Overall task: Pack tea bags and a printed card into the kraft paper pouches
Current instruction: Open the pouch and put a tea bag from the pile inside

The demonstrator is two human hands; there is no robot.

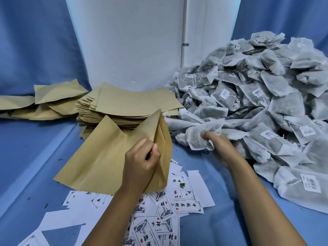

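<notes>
Two hands at work, step is loading tea bags into an open pouch. Left hand [142, 157] pinches the near lip of the pouch [113, 157], thumb and fingers curled on the edge, mouth pulled open toward the right so the shiny lining shows. Pouch is tilted, its lower corner resting over the cards [177, 205]. Right hand [218, 146] is curled round a small bunch of tea bags [198, 137] at the near-left edge of the big heap [266, 103]; exact count in the grip cannot be told. The bunch sits just right of the pouch mouth, not yet inside.

Next move, as a judgement: carry the bunch left into the opening while the left hand keeps the lip spread; bags are soft and floppy with strings and tags, so a corner or string may catch on the rim. A card likely goes in after; none is in either hand.

Pouch stack [127, 105] lies far centre, flat and unfilled, just behind the held pouch. Looser pouches [53, 98] lie far left, somewhat puffed, possibly filled, cannot confirm. Cards are scattered near centre, some face up, some blank side up. Tea crumbs dot the blue cloth [35, 148]. Heap fills the right side, well stocked.
</notes>
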